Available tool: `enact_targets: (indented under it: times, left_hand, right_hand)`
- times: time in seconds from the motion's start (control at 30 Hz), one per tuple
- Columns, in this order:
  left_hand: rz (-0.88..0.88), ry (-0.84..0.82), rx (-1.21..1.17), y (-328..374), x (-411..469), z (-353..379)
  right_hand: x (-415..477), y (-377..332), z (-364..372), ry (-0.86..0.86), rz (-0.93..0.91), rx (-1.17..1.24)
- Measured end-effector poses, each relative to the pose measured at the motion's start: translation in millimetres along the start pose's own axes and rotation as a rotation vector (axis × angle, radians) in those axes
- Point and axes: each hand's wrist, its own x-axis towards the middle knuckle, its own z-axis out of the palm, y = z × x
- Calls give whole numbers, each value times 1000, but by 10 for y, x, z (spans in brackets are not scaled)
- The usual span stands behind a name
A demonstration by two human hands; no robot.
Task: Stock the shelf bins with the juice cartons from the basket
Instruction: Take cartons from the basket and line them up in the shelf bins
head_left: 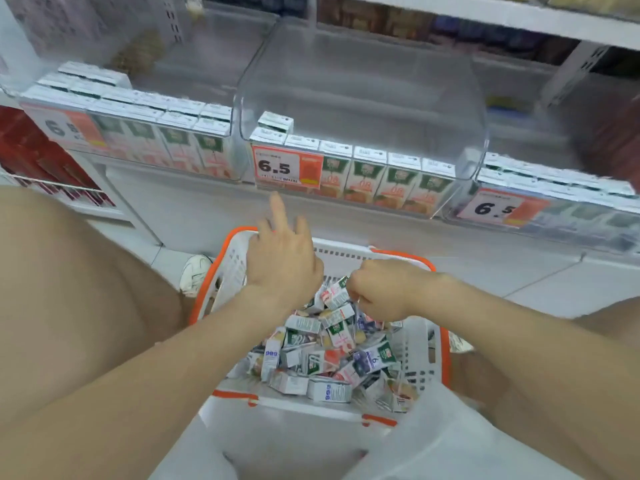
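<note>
We see clear, curved plastic shelf bins [360,98], the middle one with a front row of boxy cartons. Below them, a white slotted basket [228,265] with an orange rim holds a jumbled heap of juice cartons [322,358]. Left hand [282,261] is spread wide; right hand [381,292] is curled, pinching one carton [335,295] above the heap.

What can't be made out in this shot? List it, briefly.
Head view only:
- Right hand fingertips: hidden behind its knuckles and the juice carton it pinches.
- Basket floor: buried under loose cartons.
- Right bin carton labels: motion-blurred, cut by the frame edge.
- Upper shelf goods: too blurred to name.
- Left hand palm side: faces away.
</note>
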Motion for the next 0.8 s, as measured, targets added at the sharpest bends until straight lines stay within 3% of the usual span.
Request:
enact_targets:
  times: [0.07, 0.17, 0.27, 0.33, 0.5, 0.8]
  left_hand:
    - [173, -153, 52, 114, -73, 285]
    - [454, -518, 40, 203, -185, 763]
    - [511, -889, 30, 240, -339, 1126]
    - [529, -1035, 74, 237, -424, 1292]
    - [575, -1161, 173, 101, -485, 1630]
    - [656, -1104, 194, -32, -489, 1673]
  right_hand:
    - [77, -10, 235, -66, 19, 43]
    - [225, -21, 605, -165, 10, 98]
    - [285, -14, 973, -237, 29, 104]
    - [296, -7, 1173, -295, 34, 99]
    - [297, 28, 1494, -331, 84, 117]
    - [282, 164, 1927, -316, 144, 48]
